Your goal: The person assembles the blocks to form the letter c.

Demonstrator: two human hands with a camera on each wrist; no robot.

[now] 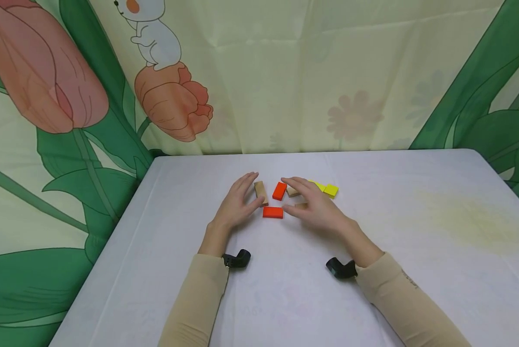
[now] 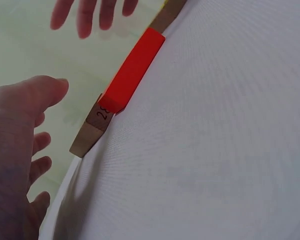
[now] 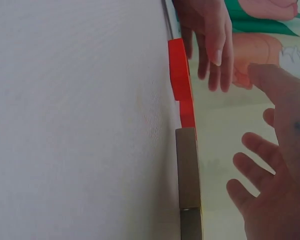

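Note:
In the head view, both hands hover around a small cluster of flat blocks. My left hand [image 1: 237, 205] is on the left, fingers spread and nearest to a plain wooden block [image 1: 261, 192]. A red block [image 1: 273, 212] lies at the front between the two thumbs, and a second red block [image 1: 279, 191] sits behind it at a slant. My right hand [image 1: 319, 207] has its fingers extended over wooden blocks [image 1: 292, 192] that it partly covers. Yellow blocks [image 1: 331, 191] show beyond its knuckles. Dark markings appear on the end of a wooden block [image 2: 94, 127] in the left wrist view.
A white cloth [image 1: 285, 299] covers the table, with a faint yellowish stain [image 1: 476, 217] on the right. Behind the table hangs a printed curtain [image 1: 277, 72]. Each wrist carries a small black camera, one at the left [image 1: 238, 259] and one at the right [image 1: 341, 268].

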